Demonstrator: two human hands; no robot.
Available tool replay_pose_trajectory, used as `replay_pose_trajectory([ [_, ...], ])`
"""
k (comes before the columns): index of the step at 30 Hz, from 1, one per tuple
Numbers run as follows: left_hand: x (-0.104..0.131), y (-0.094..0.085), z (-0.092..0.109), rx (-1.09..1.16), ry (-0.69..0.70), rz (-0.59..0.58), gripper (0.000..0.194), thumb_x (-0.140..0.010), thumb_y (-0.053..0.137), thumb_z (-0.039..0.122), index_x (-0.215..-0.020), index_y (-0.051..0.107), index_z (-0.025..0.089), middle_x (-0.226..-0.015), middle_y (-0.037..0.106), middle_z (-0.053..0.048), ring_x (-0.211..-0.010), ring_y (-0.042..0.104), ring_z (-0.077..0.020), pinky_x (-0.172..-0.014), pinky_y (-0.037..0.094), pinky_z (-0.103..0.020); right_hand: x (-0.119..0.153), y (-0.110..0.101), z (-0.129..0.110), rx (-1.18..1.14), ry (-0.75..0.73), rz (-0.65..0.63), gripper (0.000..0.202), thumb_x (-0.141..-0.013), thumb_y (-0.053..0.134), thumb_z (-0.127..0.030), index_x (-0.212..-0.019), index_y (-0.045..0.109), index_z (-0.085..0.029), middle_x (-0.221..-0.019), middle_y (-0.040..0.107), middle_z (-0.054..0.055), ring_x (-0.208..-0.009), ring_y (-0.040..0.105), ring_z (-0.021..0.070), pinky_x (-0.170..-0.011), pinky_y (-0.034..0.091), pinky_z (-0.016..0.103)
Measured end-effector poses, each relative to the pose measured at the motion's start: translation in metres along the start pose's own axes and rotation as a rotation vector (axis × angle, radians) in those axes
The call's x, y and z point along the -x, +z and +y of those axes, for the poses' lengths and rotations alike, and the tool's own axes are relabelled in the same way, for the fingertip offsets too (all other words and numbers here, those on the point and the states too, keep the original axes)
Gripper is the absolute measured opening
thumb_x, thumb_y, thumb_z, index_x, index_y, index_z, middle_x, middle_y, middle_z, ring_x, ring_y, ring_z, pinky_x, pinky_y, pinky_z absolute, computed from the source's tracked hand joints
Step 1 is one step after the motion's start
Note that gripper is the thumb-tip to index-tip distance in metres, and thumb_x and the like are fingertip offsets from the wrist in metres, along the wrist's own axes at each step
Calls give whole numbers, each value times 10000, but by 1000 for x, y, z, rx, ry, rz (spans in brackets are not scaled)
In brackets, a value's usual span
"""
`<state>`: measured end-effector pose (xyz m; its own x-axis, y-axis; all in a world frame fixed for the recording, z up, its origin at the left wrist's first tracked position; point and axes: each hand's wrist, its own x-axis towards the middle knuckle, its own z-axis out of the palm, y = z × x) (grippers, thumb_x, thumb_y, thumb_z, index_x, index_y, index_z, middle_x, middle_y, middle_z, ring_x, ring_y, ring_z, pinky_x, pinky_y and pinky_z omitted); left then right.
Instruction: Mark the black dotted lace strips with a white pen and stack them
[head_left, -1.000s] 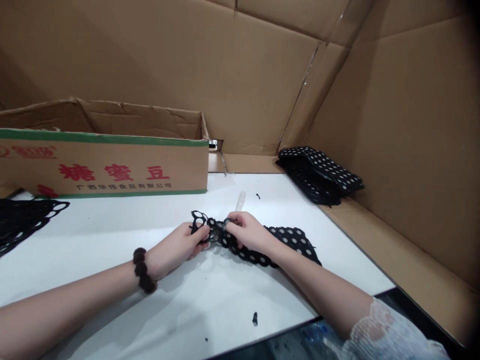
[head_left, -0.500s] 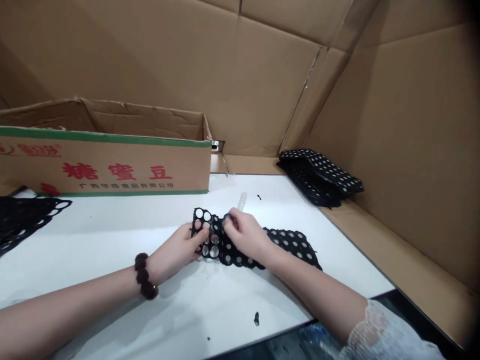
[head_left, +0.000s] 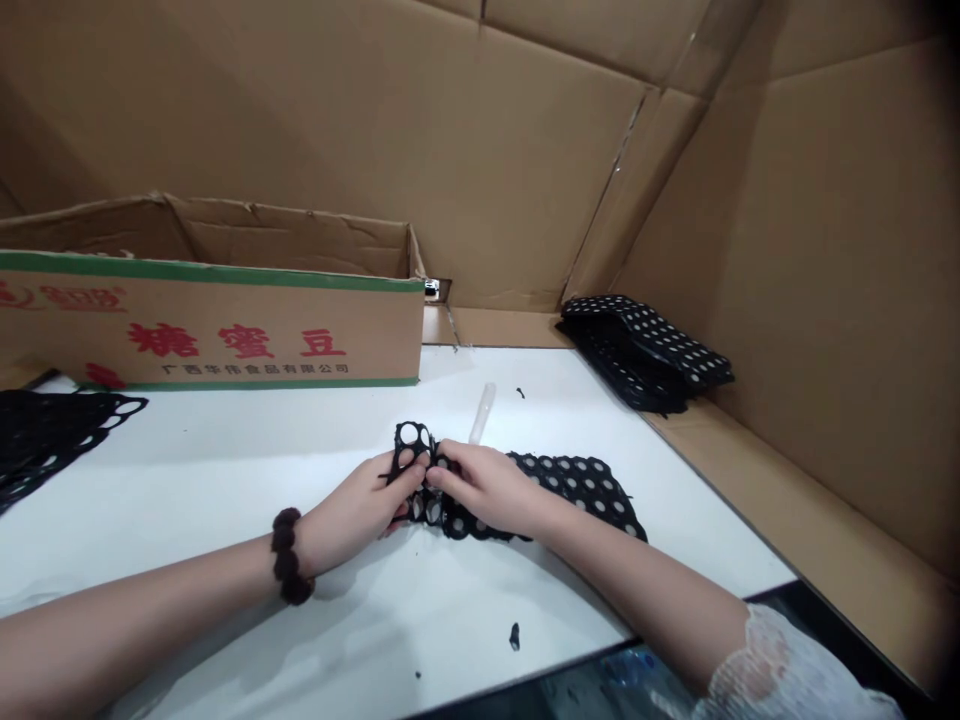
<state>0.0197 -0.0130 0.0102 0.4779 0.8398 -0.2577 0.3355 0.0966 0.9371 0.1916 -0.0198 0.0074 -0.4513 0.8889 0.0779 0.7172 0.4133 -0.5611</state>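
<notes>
A black sheet with rows of round holes [head_left: 577,482] lies folded on the white table, reaching out to the right under my right forearm. My left hand [head_left: 386,490] pinches its left end, where a single layer stands up and white shows through the holes. The fingers of my right hand [head_left: 476,485] are closed on the same sheet, close beside the left fingertips. Just behind the right hand lies a clear plastic tube-like piece [head_left: 483,412]. What exactly sits between the fingertips is hidden.
A cardboard box [head_left: 225,330] with red lettering stands at the back left. Black perforated sheets [head_left: 56,440] lie at the left edge, and a folded black dotted stack [head_left: 645,350] rests at the back right. A small black scrap [head_left: 514,636] lies near the front edge. Cardboard walls [head_left: 360,110] surround the table.
My right hand has lowered slightly and moved close to my left fingertips. The left end of the sheet has been bent narrower, and more of the clear piece now shows.
</notes>
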Motion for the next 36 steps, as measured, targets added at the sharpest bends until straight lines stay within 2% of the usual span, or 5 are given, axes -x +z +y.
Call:
replay_pose_trajectory([
  [15,-5,-5,-2,-53,-8,-53,393,-787,380,527,-621,408,173,-427,341,69,-347,282,-60,-346,234,-185,1,3,-4,-179,8,-39,254,-836,371,-378,-775,514,-177,-656,510,-11,-593,433,95,-527,293,200],
  [21,-2,0,-1,-39,-25,36,356,-812,340,475,-649,417,168,-470,440,33,-391,370,-81,-359,289,-184,1,8,-8,-111,163,133,114,-784,409,-258,-847,474,-188,-624,492,-21,-541,398,85,-521,279,199],
  [25,-2,2,-1,-13,-28,106,263,-794,377,433,-728,421,182,-533,446,38,-412,404,-86,-319,270,-163,-1,10,-8,-127,203,133,95,-748,419,-228,-807,475,-178,-576,469,-27,-505,373,80,-501,265,203],
  [31,-5,-3,-10,146,-24,89,103,-719,407,244,-814,407,205,-631,439,45,-444,446,-92,-313,327,-174,-6,4,12,-479,316,162,102,-749,379,-251,-807,420,-178,-542,454,-41,-460,369,78,-457,287,200],
  [36,-6,-5,-12,241,-106,76,125,-715,417,243,-836,424,213,-679,473,40,-403,380,-51,-336,309,-160,-13,-11,28,-624,451,406,99,-768,359,-278,-809,340,-189,-554,450,-49,-442,352,70,-442,287,196],
])
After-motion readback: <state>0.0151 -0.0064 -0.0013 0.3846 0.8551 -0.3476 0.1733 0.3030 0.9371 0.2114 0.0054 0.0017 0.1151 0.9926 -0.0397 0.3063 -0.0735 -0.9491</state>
